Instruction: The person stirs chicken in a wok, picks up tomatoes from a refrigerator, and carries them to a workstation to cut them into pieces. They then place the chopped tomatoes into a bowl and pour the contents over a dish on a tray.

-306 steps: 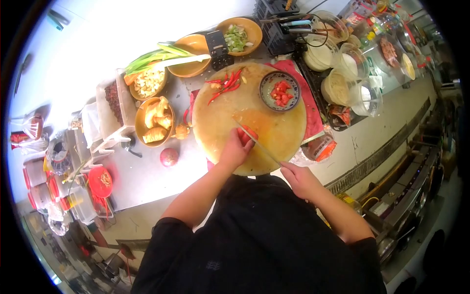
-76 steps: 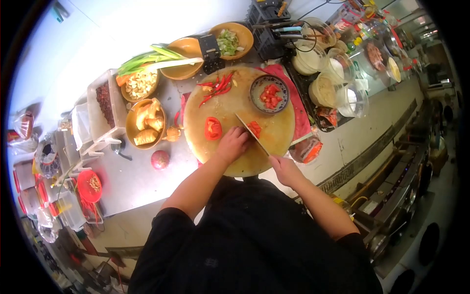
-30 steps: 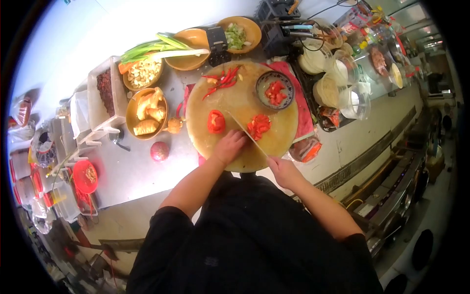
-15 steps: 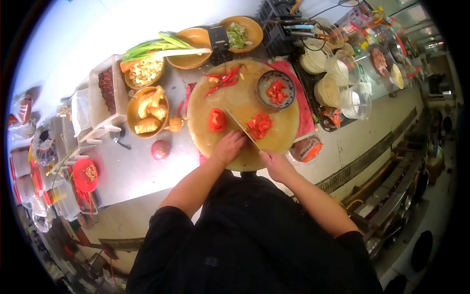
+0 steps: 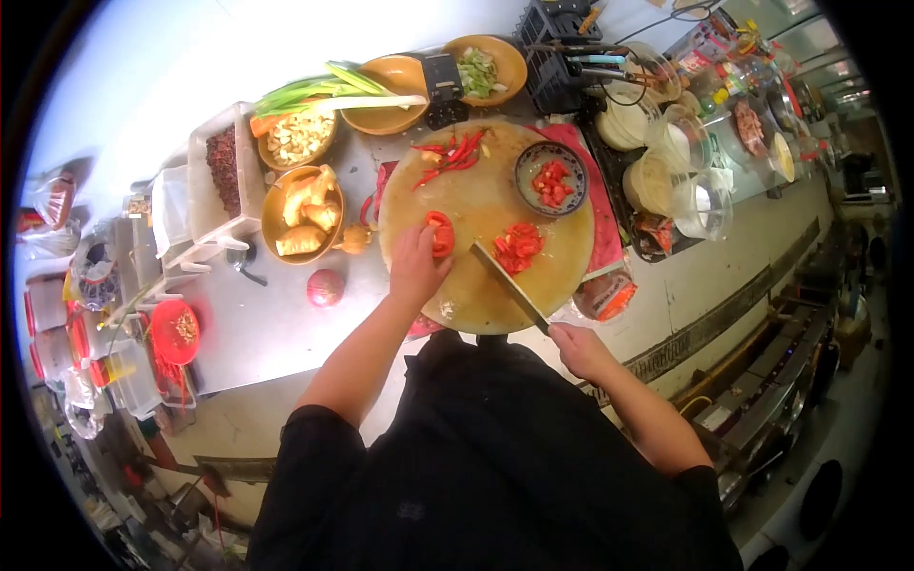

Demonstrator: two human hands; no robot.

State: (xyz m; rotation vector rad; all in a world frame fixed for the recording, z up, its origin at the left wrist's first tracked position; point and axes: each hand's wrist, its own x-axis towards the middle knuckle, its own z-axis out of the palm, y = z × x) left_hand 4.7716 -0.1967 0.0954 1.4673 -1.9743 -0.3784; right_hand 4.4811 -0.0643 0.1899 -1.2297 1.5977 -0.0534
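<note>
My right hand [image 5: 583, 350] is closed round the handle of a kitchen knife [image 5: 512, 287], whose blade slants up and left over the round chopping board [image 5: 466, 205]. Just beyond the blade lies a heap of chopped tomato [image 5: 519, 248]. At the board's left side, my left hand [image 5: 415, 266] has its fingers against a larger tomato piece [image 5: 441, 235], closed about its left edge; the fingertips are partly hidden. Red chillies [image 5: 452, 160] lie at the far side of the board. A patterned bowl [image 5: 578, 202] with diced tomato inside stands at the right.
Beyond the board are bowls of spring onion [image 5: 333, 92], chopped greens [image 5: 479, 73], peeled garlic [image 5: 299, 139] and ginger [image 5: 305, 207]. A red onion [image 5: 325, 287] sits left of the board. Plastic tubs [image 5: 647, 181] crowd the right; a dried-chilli container [image 5: 223, 171] stands left.
My left hand has moved up and left to the larger tomato piece. My right hand has drawn the knife down and right, off the chopped tomato. The view has shifted slightly.
</note>
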